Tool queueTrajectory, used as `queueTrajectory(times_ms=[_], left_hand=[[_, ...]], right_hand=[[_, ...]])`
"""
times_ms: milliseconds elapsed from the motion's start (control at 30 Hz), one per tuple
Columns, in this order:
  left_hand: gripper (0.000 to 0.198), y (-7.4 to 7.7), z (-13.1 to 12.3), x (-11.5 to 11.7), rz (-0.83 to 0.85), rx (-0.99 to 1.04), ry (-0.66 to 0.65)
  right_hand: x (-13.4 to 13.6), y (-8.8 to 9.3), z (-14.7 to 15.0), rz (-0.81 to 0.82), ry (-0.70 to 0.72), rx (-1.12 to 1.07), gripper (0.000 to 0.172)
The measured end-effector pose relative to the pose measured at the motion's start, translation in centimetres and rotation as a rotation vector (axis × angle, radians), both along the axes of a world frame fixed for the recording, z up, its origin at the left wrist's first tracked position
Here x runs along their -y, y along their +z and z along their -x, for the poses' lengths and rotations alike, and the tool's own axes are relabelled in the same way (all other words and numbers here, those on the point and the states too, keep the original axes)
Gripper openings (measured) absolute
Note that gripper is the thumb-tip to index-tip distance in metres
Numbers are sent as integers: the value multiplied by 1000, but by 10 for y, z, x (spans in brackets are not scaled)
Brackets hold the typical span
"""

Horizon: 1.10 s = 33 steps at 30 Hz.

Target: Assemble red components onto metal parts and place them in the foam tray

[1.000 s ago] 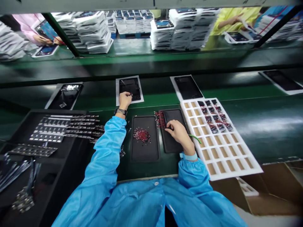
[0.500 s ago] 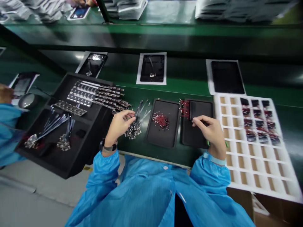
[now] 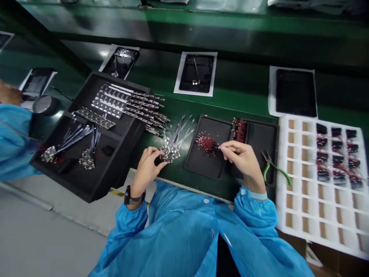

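Observation:
My left hand (image 3: pixel 148 167) is at the near-left edge of a loose pile of flat flex cables with small metallic boards (image 3: pixel 172 152). Its thumb and forefinger are apart, the forefinger touching or nearly touching the boards. My right hand (image 3: pixel 240 156) has thumb and forefinger pinched together beside a heap of tiny red parts with pale tips (image 3: pixel 206 142). Whatever is in that pinch is too small to make out. The heap lies in a shallow black tray (image 3: pixel 201 167). A second black tray (image 3: pixel 271 132), partly hidden by my right hand, holds red wires (image 3: pixel 239 130) and green-handled cutters (image 3: pixel 273 168).
To the left stands a black divided box (image 3: pixel 115 154) with cable strips and bundles. A white compartment tray (image 3: pixel 313 207) on the right holds several black, red-wired parts. Black panels (image 3: pixel 196 73) lie along the back. A co-worker's blue sleeve (image 3: pixel 14 142) shows at far left.
My right hand has moved left from the second tray to the red heap, uncovering the cutters. My left hand has come down to the cable pile's near edge. The camera view has shifted.

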State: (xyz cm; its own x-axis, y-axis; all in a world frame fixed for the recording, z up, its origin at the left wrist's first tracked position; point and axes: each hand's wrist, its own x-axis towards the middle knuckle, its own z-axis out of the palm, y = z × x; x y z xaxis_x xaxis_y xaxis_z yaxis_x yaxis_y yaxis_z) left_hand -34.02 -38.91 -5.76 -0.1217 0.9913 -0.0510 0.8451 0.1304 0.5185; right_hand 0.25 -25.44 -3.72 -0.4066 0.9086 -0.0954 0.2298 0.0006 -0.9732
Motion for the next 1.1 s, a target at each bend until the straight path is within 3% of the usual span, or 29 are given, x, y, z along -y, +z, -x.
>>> queueTrajectory(times_ms=[167, 333, 500, 633, 767, 867, 1100], left_hand=[[15, -12, -4, 7, -70, -31, -47], [5, -15, -4, 3, -118, 9, -85], [10, -5, -2, -3, -99, 269, -104], [10, 9, -7, -10, -33, 479, -20], [12, 24, -26, -24, -48, 650, 61], [13, 30, -47, -41, -32, 802, 38], [17, 25, -84, -72, -3, 967, -37]], right_hand=[[2, -1, 14, 59, 84, 4, 30], [5, -1, 24, -14, 76, -35, 24], [8, -3, 33, -50, 60, 2, 25], [11, -4, 35, -10, 68, -3, 28], [14, -3, 36, 46, 98, -34, 29], [14, -1, 37, 68, 107, -54, 28], [14, 0, 35, 11, 128, -41, 25]])
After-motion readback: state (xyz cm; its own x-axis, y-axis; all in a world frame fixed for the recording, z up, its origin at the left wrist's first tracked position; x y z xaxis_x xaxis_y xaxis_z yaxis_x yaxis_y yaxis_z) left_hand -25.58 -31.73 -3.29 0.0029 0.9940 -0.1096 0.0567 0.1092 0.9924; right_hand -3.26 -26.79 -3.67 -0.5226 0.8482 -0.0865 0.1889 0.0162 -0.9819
